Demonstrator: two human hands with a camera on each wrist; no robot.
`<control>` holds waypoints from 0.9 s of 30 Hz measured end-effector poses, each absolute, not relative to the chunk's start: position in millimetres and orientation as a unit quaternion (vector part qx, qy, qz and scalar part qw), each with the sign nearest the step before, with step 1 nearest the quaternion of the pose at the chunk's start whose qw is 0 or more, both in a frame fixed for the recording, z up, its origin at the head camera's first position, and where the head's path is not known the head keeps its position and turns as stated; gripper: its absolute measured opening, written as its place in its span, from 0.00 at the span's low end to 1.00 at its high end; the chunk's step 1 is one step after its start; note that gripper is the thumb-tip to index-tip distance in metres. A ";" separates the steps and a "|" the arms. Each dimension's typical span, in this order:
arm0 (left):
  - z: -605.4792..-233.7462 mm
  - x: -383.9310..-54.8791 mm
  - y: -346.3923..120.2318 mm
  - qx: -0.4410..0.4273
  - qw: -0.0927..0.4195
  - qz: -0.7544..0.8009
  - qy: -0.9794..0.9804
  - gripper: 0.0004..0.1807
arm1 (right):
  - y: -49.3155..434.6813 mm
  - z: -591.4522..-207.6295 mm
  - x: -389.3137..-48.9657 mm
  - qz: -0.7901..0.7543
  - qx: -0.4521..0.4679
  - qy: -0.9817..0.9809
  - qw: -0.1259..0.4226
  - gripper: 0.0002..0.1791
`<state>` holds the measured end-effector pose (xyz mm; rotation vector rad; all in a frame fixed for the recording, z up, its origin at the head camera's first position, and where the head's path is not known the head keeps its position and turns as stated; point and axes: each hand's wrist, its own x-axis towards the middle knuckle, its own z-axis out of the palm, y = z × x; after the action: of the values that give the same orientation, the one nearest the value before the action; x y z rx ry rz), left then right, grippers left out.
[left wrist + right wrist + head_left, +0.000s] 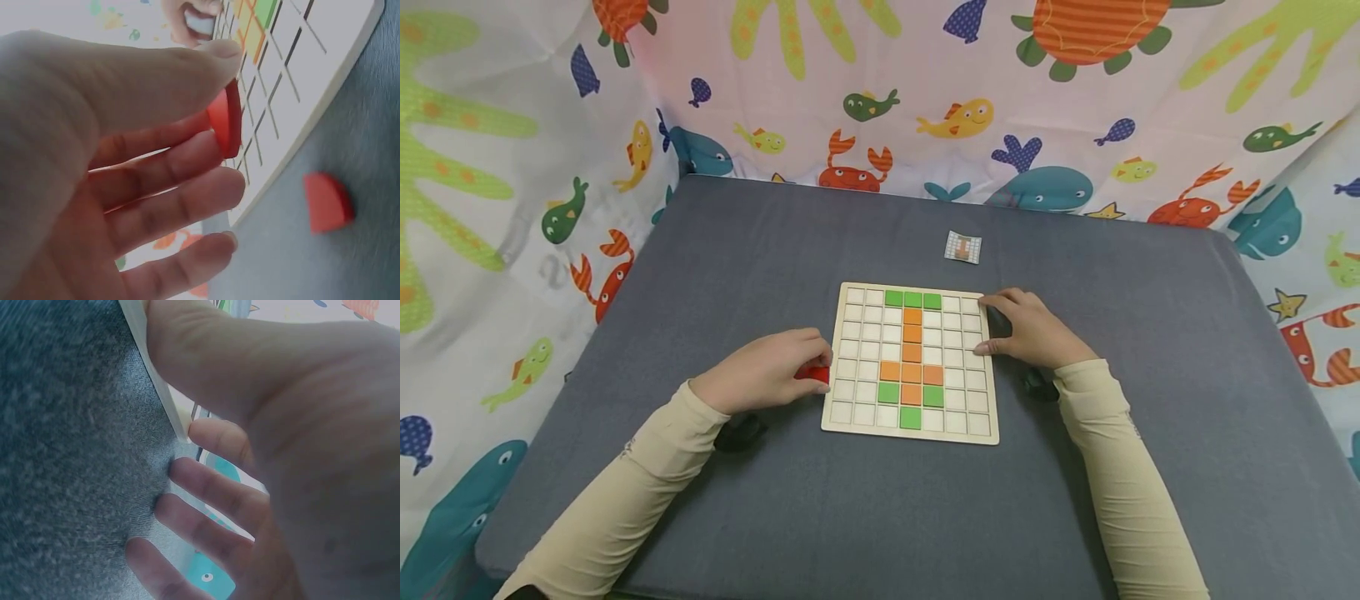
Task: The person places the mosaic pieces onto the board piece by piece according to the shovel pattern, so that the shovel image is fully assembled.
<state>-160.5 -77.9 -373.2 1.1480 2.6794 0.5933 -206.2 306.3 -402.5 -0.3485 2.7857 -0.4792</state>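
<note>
My left hand (769,368) is at the left edge of a wooden grid board (853,415). It pinches a red piece (226,119) between thumb and fingertips; the lower fingers are spread. Another red piece (328,203), with one rounded side, lies on the cloth beside the board in the left wrist view. On the board, orange tiles (912,352) form a column with a short crossbar, and green tiles (913,298) sit at its top and bottom. My right hand (1033,329) rests thumb and forefinger on the board's right edge, its other fingers lowered to the cloth.
A small card (962,247) printed with a grid pattern lies behind the board. Grey cloth (775,242) covers the table. Curtains (895,158) printed with sea animals stand along its back and sides.
</note>
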 end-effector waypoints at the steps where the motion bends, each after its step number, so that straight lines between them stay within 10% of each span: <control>1: -374.2 -160.4 -75.0 0.389 0.083 0.199 0.896 0.12 | 306.4 -402.2 -206.2 -0.166 -0.120 0.968 0.146 0.51; 27: -404.3 -140.8 -17.3 0.512 0.052 0.182 0.838 0.11 | 307.6 -403.6 -205.5 -0.172 -0.121 0.968 0.137 0.51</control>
<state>-140.8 -17.3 -404.3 1.5578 2.5493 0.5524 -205.5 307.6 -403.6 -0.3496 2.8015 -0.4977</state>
